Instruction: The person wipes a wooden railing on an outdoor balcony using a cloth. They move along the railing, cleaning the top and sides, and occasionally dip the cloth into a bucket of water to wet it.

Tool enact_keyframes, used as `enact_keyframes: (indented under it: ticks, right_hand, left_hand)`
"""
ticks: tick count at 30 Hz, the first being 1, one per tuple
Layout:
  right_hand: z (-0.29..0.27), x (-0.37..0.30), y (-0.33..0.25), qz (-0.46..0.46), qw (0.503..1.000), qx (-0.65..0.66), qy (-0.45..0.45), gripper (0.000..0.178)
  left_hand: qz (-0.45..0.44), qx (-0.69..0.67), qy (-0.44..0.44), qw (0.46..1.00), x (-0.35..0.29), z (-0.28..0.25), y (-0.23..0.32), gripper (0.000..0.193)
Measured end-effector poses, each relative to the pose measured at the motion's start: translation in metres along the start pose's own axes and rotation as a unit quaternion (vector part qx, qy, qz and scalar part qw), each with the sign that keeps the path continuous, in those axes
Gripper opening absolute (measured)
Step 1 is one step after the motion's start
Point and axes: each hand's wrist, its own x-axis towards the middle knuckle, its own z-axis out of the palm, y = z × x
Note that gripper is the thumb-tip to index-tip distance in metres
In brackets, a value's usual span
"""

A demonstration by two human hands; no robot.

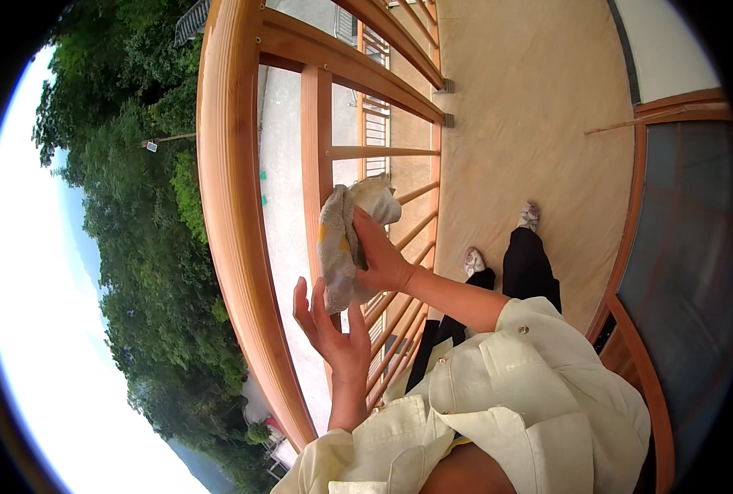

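Note:
A damp-looking greyish-white cloth (336, 239) with yellow patches is bunched up beside an inner rail (316, 123) of the wooden railing. My right hand (380, 257) grips it from the right, fingers partly hidden behind its folds. Another fold of the cloth sticks out past that hand, over the balusters. Just below, my left hand (335, 336) is open, its fingers spread and pointing up. The cloth's lower end reaches down between its fingers and thumb; whether they touch it I cannot tell.
A thick wooden handrail (233, 165) runs along my left, with balusters (387, 152) beneath it. Trees (156, 272) stand beyond. My feet, in patterned shoes (529, 216), are on a tan floor (539, 90). A wood-framed dark panel (687, 239) is at right.

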Motion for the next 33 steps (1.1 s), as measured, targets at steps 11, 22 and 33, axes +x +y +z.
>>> enact_keyframes:
  ticks: [11,22,33]
  right_hand:
    - [0.003,0.015,0.076,-0.133,0.980,-0.148,-0.023,0.037]
    - [-0.074,-0.038,0.323,0.140,0.967,-0.169,-0.126,0.028]
    - [-0.132,-0.073,0.472,0.261,0.912,-0.318,-0.004,0.041]
  left_hand:
    - [-0.281,-0.051,-0.091,0.954,-0.033,0.009,-0.086,0.053]
    - [-0.348,0.094,-0.079,0.929,-0.021,0.009,-0.076,0.036]
    - [-0.370,0.201,-0.160,0.893,-0.015,0.016,-0.055,0.034]
